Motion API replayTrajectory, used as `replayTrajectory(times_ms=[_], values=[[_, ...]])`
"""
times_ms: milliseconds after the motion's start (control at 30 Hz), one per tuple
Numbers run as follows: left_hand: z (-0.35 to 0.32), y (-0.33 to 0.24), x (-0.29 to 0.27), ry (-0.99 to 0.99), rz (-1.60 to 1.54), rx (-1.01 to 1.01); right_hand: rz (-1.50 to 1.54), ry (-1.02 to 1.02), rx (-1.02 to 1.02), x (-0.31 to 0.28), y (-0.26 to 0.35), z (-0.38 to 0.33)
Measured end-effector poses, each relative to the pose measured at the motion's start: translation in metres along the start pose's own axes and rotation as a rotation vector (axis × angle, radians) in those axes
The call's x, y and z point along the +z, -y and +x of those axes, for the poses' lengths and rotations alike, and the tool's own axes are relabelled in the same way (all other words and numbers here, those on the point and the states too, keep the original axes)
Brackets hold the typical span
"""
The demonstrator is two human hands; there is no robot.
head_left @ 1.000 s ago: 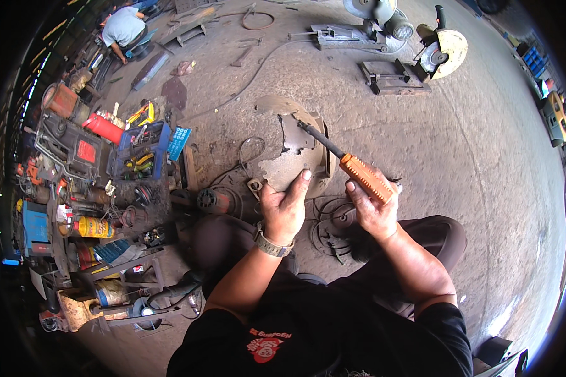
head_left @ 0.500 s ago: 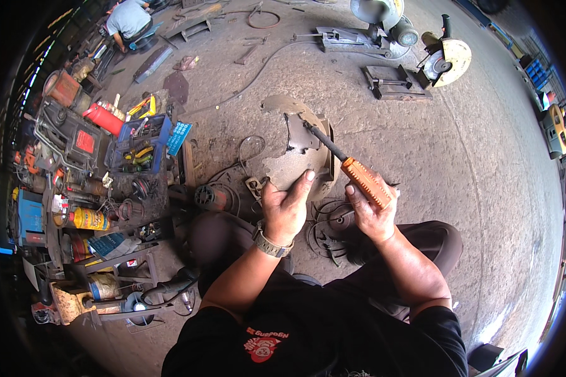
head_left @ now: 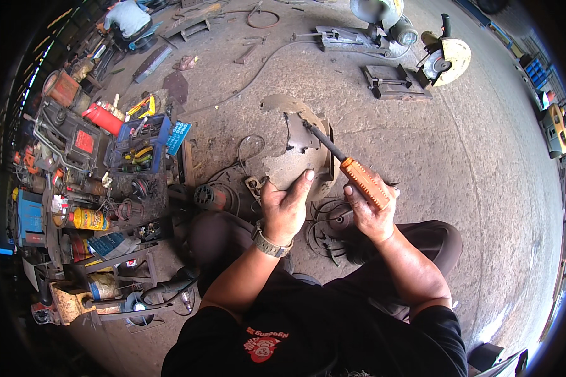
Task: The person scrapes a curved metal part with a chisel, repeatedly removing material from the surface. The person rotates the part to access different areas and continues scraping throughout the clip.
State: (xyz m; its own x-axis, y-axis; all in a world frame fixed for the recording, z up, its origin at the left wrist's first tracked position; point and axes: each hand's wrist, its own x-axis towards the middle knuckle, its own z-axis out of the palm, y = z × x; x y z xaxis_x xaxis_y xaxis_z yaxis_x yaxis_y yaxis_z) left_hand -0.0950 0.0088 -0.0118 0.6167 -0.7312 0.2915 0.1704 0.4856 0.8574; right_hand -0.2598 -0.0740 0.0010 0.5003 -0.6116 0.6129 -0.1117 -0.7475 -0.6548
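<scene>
A rounded, rust-brown metal piece (head_left: 280, 168) with a ragged opening is held out in front of me, above my knees. My left hand (head_left: 284, 213) is closed on its near edge, thumb on top and the other fingers hidden beneath. My right hand (head_left: 376, 217) grips the ridged orange handle of a file (head_left: 366, 182), whose dark, narrow shaft slants up and left. The file's tip rests at the right edge of the ragged opening. Below the metal piece, a corded power tool (head_left: 210, 197) and a disc-shaped tool part (head_left: 341, 218) lie on the floor.
To my left sit a blue toolbox (head_left: 138, 147) with pliers, a red cylinder (head_left: 103, 119), a yellow bottle (head_left: 89, 218) and a metal-framed machine (head_left: 69, 135). Cut-off saws (head_left: 445, 63) stand at the far right. A cable (head_left: 258, 76) crosses the floor. Another person (head_left: 129, 22) crouches far left.
My hands, the file and the metal piece look nearly unmoved. At the far left, the other person's body has shifted slightly and the arm has drawn in.
</scene>
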Motion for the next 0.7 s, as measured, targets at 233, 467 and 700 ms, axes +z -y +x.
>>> replayTrajectory(times_ms=[233,467,700], values=[[0.0003,-0.0014,0.0022,-0.009,0.005,0.013,0.004,-0.003,-0.006,-0.0002,0.0010,0.0010],[0.0006,-0.0011,0.0014,-0.015,-0.004,0.012,-0.035,-0.004,-0.067,0.0001,0.0036,0.0038],[-0.0013,0.0022,-0.0068,0.053,0.013,-0.004,-0.030,0.006,-0.050,-0.0008,0.0046,0.0035]])
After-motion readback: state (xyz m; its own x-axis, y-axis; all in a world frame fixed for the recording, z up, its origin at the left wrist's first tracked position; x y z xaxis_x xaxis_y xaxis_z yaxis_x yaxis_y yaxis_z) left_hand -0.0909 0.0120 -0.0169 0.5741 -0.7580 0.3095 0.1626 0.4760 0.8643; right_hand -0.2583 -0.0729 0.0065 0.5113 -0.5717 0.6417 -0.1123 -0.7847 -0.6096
